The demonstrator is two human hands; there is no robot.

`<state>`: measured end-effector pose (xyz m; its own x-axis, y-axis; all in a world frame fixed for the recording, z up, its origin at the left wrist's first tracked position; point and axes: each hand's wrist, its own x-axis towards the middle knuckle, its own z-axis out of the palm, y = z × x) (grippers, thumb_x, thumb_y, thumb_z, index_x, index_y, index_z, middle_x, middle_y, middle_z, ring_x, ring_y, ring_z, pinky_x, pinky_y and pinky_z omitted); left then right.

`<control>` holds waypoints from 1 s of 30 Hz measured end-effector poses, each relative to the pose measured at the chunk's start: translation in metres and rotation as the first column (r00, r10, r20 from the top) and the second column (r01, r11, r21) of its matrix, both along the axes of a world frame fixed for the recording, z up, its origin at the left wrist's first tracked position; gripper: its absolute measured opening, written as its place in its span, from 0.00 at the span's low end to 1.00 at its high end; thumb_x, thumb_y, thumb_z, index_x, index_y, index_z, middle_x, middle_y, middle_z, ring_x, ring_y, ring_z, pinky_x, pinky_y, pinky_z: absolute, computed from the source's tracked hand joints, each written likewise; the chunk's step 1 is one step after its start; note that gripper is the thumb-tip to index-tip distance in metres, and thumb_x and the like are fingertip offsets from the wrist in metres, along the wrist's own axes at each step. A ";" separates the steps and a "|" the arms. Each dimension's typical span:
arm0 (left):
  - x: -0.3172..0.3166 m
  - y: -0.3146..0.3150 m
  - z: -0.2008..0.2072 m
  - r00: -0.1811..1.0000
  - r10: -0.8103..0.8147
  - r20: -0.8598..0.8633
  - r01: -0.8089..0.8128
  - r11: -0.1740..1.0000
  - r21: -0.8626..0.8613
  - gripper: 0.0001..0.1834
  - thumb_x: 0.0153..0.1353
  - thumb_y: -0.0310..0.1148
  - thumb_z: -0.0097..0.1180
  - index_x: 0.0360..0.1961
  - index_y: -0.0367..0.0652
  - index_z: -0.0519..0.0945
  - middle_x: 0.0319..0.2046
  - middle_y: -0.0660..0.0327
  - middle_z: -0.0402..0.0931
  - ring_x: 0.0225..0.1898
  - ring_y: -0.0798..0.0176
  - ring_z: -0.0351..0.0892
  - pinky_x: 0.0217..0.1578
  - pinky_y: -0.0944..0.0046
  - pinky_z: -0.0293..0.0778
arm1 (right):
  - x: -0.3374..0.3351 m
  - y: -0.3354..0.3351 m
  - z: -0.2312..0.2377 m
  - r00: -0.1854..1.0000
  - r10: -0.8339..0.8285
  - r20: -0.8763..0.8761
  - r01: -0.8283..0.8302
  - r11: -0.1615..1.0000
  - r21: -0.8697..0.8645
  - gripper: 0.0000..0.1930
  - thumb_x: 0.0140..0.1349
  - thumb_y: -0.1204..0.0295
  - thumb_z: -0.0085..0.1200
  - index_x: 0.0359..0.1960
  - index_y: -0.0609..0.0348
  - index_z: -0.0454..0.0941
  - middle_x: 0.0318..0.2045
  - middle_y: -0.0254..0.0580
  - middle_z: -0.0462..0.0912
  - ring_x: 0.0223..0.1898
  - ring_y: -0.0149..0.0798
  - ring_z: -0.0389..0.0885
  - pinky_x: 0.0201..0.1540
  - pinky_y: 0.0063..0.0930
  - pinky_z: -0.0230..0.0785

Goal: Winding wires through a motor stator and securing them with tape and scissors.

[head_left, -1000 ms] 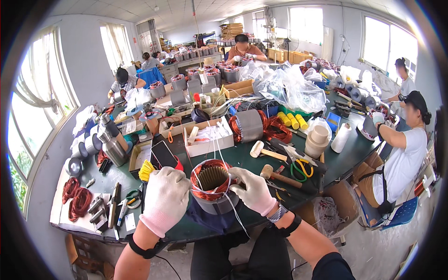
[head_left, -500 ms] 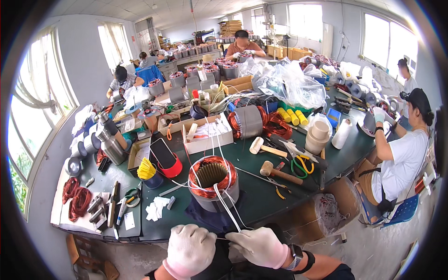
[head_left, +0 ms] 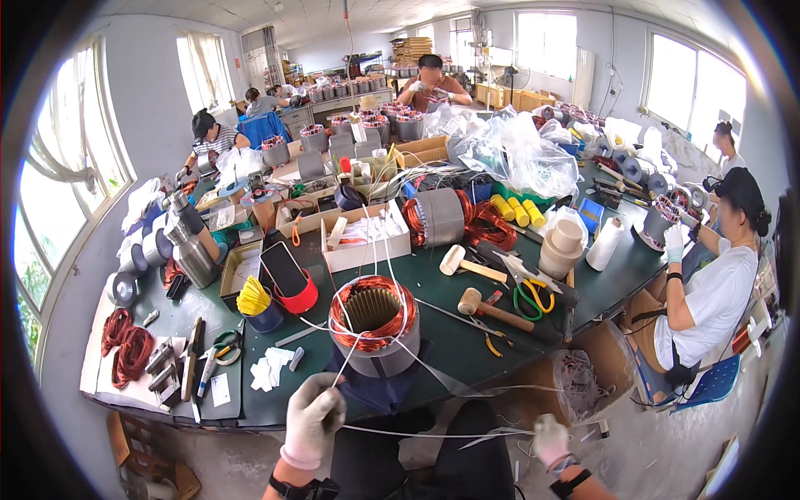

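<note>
A grey motor stator (head_left: 379, 360) with copper windings (head_left: 342, 318) round its upper rim stands upright on a dark cloth (head_left: 392, 392) at the table's front edge. White cord (head_left: 433, 434) loops about the windings and comes down to my gloved left hand (head_left: 315, 421), whose fingers pinch it just below the stator. From there the cord stretches sideways to my gloved right hand (head_left: 551, 442), which is closed on it low at the right, out past the table edge. Several loose strands trail rightward from the stator, blurred by motion.
On the green table (head_left: 433, 292) stand a wooden mallet (head_left: 496, 308), green and orange scissors (head_left: 533, 298), a white box of slips (head_left: 367, 242), a phone (head_left: 285, 271) and another stator (head_left: 439, 218). An open carton (head_left: 612, 358) is below right. Co-workers sit around.
My hands have moved apart: the left slightly left, the right far to the right and slightly down. The cord between them is now stretched long, and the paired strands at the stator's front have spread.
</note>
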<state>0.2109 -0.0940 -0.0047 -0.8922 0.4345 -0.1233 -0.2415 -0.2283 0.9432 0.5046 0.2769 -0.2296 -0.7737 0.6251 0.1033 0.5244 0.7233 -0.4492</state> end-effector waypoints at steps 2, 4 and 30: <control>0.008 -0.021 -0.011 0.995 0.097 0.015 -0.095 0.991 -0.098 0.13 0.69 0.28 0.58 0.51 0.32 0.77 0.25 0.63 0.76 0.19 0.73 0.72 0.21 0.73 0.67 | 0.046 0.053 -0.047 0.980 -0.179 0.092 0.172 0.982 0.076 0.09 0.68 0.71 0.52 0.43 0.63 0.78 0.33 0.60 0.85 0.37 0.63 0.84 0.40 0.54 0.76; 0.025 -0.035 -0.034 0.991 0.136 -0.008 -0.134 0.953 -0.273 0.07 0.66 0.24 0.59 0.43 0.34 0.81 0.28 0.60 0.80 0.20 0.70 0.76 0.22 0.71 0.70 | 0.056 0.070 -0.068 0.952 -0.284 0.115 0.270 0.955 0.126 0.09 0.67 0.72 0.52 0.45 0.64 0.78 0.34 0.63 0.84 0.38 0.65 0.83 0.41 0.53 0.75; -0.013 0.044 -0.022 0.532 -0.286 -0.797 -0.500 0.654 -0.568 0.09 0.58 0.32 0.69 0.27 0.40 0.82 0.24 0.53 0.79 0.30 0.46 0.82 0.32 0.53 0.76 | -0.093 -0.124 0.357 0.077 0.759 -0.646 -0.981 -0.059 -0.186 0.16 0.64 0.64 0.62 0.51 0.56 0.84 0.21 0.36 0.82 0.20 0.46 0.82 0.21 0.38 0.68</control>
